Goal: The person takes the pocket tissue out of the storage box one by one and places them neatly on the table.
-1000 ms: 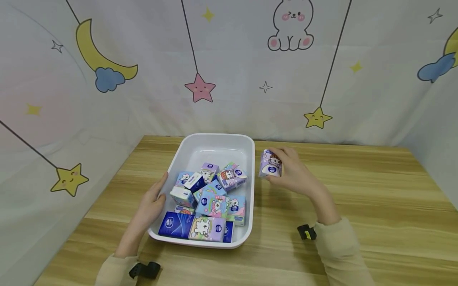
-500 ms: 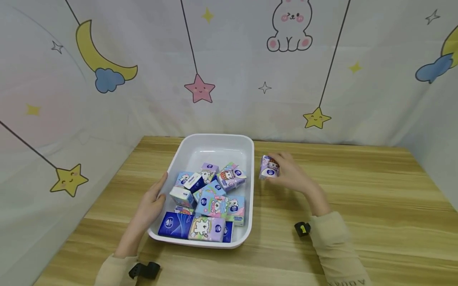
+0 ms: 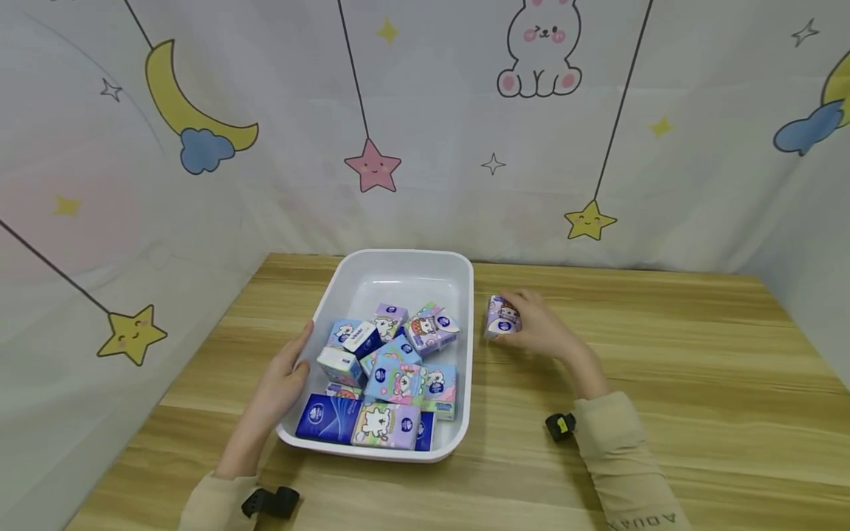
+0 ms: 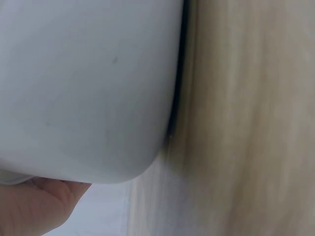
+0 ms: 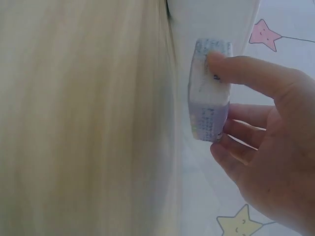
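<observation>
In my right hand (image 3: pixel 541 324) is a small purple-and-white tissue pack (image 3: pixel 502 317) with a cartoon print, pinched between thumb and fingers. It is low at the table, just right of the white plastic tub (image 3: pixel 471 354); whether its underside touches the wood I cannot tell. The right wrist view shows the thumb on one side of the pack (image 5: pixel 199 98) and fingers on the other. My left hand (image 3: pixel 279 383) grips the tub's left rim, thumb over the edge and fingers along the outer wall. In the left wrist view the tub's wall (image 4: pixel 88 88) hides most of that hand.
Several tissue packs (image 3: pixel 396 377) lie jumbled in the near and middle part of the tub, some blue, some pastel. The wooden table (image 3: pixel 697 383) extends to the right. A printed curtain (image 3: pixel 432 214) hangs behind and along both sides.
My right hand has lowered with the purple tissue pack and come slightly nearer to me. The left hand and tub have stayed put.
</observation>
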`<state>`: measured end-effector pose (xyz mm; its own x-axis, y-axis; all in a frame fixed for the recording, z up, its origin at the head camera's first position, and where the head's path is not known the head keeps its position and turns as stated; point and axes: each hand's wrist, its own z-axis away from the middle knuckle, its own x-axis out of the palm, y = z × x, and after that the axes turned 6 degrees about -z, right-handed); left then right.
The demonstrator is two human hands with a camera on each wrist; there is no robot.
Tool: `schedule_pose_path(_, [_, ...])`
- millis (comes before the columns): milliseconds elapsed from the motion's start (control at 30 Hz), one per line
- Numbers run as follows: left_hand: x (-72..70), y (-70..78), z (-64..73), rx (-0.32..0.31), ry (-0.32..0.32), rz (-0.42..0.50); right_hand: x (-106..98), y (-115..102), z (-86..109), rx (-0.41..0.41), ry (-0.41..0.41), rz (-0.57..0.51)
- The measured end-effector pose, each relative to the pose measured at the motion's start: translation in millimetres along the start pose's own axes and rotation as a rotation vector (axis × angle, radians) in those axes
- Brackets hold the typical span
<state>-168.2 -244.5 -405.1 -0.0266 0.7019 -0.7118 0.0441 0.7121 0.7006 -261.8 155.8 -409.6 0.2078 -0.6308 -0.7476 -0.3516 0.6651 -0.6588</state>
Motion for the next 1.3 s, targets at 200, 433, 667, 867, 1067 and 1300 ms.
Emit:
schedule_pose_path(200, [0.4, 0.4, 0.3, -0.008, -0.005, 0.008, 0.3, 1.1, 0.2, 0.015, -0.023, 0.022])
schedule_pose_path(433, [0.8, 0.5, 0.9, 0.002, -0.008, 0.027, 0.5, 1.6, -0.5, 0.049, -0.069, 0.037])
schedule_pose_path(667, [0.4, 0.4, 0.2, -0.007, -0.012, 0.013, 1.0, 1.6, -1.6, 0.066, -0.088, 0.046])
schedule_pose_path(867, [0.6, 0.5, -0.3, 0.0, -0.003, 0.017, 1.9, 2.4, -3.4, 0.077, -0.108, 0.054])
schedule_pose_path(1067, [0.7, 0.6, 0.9, 0.013, 0.008, 0.015, 1.9, 4.4, -4.0, 0.069, -0.112, 0.053])
schedule_pose_path(1300, [1.3, -0.8, -0.7, 0.009, 0.009, 0.011, 1.9, 2.0, -3.1, 0.077, -0.114, 0.043])
